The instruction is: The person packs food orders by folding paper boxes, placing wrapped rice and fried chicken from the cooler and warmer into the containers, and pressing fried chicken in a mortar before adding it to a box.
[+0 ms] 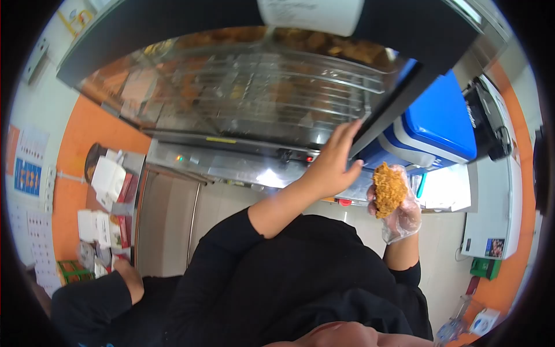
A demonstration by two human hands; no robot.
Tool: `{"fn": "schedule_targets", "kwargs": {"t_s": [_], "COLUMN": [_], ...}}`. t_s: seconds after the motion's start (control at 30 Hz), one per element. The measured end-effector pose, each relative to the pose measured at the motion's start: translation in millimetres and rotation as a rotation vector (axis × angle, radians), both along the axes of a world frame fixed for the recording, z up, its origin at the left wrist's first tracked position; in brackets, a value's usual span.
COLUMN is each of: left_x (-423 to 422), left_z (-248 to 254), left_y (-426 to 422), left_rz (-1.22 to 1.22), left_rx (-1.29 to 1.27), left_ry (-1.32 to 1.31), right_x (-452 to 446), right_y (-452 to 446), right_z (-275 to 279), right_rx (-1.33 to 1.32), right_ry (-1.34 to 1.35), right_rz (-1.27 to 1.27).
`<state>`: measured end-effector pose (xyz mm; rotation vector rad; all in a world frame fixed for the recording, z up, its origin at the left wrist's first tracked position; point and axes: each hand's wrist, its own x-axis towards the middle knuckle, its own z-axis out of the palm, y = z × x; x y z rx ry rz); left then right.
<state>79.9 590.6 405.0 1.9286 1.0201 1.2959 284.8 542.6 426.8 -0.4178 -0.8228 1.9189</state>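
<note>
- Head view: one golden-brown fried piece [390, 189] sits just off the near right corner of the glass cabinet [196, 17], apart from it.
- Right grip [408, 209], in a clear plastic glove [400, 233], pinches the piece between thumb and fingers, out in front of the cabinet's right end.
- Left grip [335, 165], bare, is spread, thumb away from the fingers; its fingertips are at the cabinet's front beside the dark corner post, though whether they press on it I cannot tell.
- Inside the cabinet, behind the glass, are wire racks [289, 81], with blurred brown food pieces [329, 41] higher up.
- Along the cabinet's near edge runs a metal worktop [231, 165].
- Right of the cabinet, close by, is a blue box [442, 118] with a pale band; nearer than the box are white papers [451, 188].
- Well left of the cabinet are white-and-red cartons [108, 179], and near them a co-worker's hand [129, 280] below a dark sleeve [95, 301].
</note>
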Motion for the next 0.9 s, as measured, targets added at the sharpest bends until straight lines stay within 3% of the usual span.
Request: {"fn": "schedule_targets", "kwargs": {"t_s": [0.13, 0.37, 0.53, 0.7, 0.77, 0.9], "left_x": [-22.2, -83.3, -104.5, -132.5, -143.1, -161.6], "left_z": [-11.9, -41.7, -47.5, -61.3, -63.6, -64.2], "left_y": [-6.3, -45.6, -57.7, -80.4, -94.3, -100.6], "left_rz": [-0.165, 0.109, 0.162, 0.225, 0.324, 0.439], "left_rx": [-0.156, -0.238, -0.254, -0.211, -0.355, -0.273], "left_ry": [-0.083, -0.082, -0.169, -0.203, -0.275, -0.235], "right_x": [-13.9, -42.1, -47.5, -57.6, -61.9, -82.6], "right_y": [2.8, 18.5, 40.4, 46.7, 47.7, 52.5], "right_z": [-5.0, -0.5, 1.8, -5.9, -8.7, -16.3], "right_rx": [-0.022, 0.045, 0.236, 0.199, 0.239, 0.329], "right_ry": [-0.054, -0.254, -0.652, -0.592, -0.624, -0.56], "right_rz": [0.046, -0.027, -0.051, -0.059, -0.057, 0.101]}}
